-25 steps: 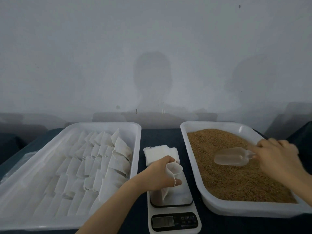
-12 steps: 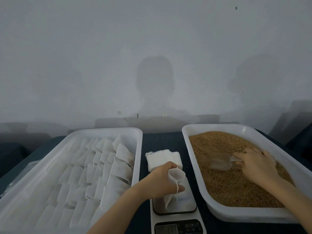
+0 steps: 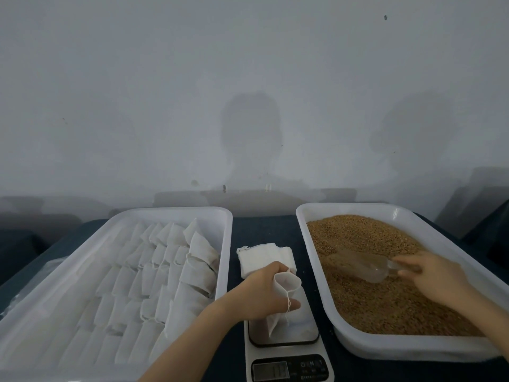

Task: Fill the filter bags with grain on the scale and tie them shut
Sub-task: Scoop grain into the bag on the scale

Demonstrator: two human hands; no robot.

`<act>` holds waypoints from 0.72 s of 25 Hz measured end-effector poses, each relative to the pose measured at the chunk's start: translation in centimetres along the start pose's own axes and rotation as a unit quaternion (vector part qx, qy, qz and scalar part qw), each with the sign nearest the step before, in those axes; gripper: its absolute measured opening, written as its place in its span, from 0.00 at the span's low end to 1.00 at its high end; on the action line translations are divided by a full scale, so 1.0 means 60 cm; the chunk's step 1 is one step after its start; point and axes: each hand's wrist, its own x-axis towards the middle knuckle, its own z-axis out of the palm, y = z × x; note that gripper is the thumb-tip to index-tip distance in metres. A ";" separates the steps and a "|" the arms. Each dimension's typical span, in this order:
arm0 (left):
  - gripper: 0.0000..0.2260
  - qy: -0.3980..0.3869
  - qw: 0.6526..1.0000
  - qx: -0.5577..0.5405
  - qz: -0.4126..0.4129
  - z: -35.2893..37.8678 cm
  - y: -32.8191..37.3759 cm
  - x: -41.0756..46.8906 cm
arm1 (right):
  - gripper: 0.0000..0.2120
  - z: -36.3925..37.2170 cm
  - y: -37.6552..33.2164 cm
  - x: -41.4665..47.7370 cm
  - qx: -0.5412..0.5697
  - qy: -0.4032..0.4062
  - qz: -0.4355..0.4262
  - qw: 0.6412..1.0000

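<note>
My left hand (image 3: pixel 259 295) grips a white filter bag (image 3: pixel 285 293) upright over the platform of a small white scale (image 3: pixel 286 351), holding its mouth open. A thin drawstring hangs from the bag's rim. My right hand (image 3: pixel 435 277) holds the handle of a clear plastic scoop (image 3: pixel 360 264), which lies tilted in the brown grain (image 3: pixel 385 296). The grain fills a white tray (image 3: pixel 325 277) on the right. A stack of empty white filter bags (image 3: pixel 261 257) lies just behind the scale.
A second white tray (image 3: pixel 220 216) on the left holds several rows of filled white bags (image 3: pixel 154 279). Everything sits on a dark blue table (image 3: pixel 264 230) against a pale grey wall. Clear plastic film (image 3: pixel 16 293) lies at the far left edge.
My right hand has swung the scoop from above the grain down into it, then drawn it back through the grain towards me. My left hand has kept the bag on the scale.
</note>
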 end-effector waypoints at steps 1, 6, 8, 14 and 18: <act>0.24 0.000 1.000 0.000 0.001 0.000 -0.001 0.000 | 0.14 -0.001 0.005 -0.002 0.004 -0.004 0.007 1.000; 0.24 -0.002 1.000 -0.003 0.002 0.000 -0.003 0.002 | 0.16 -0.017 0.018 -0.018 0.045 -0.009 0.027 0.999; 0.24 -0.001 1.000 0.000 0.004 0.001 -0.003 0.002 | 0.16 -0.029 0.019 -0.025 0.063 -0.007 0.026 0.998; 0.26 0.003 1.000 0.013 0.005 0.001 -0.002 0.003 | 0.17 -0.089 -0.018 -0.063 0.144 -0.003 -0.031 0.989; 0.27 -0.001 1.000 0.012 -0.001 0.000 0.003 0.003 | 0.19 -0.119 -0.073 -0.083 0.154 -0.028 -0.107 0.982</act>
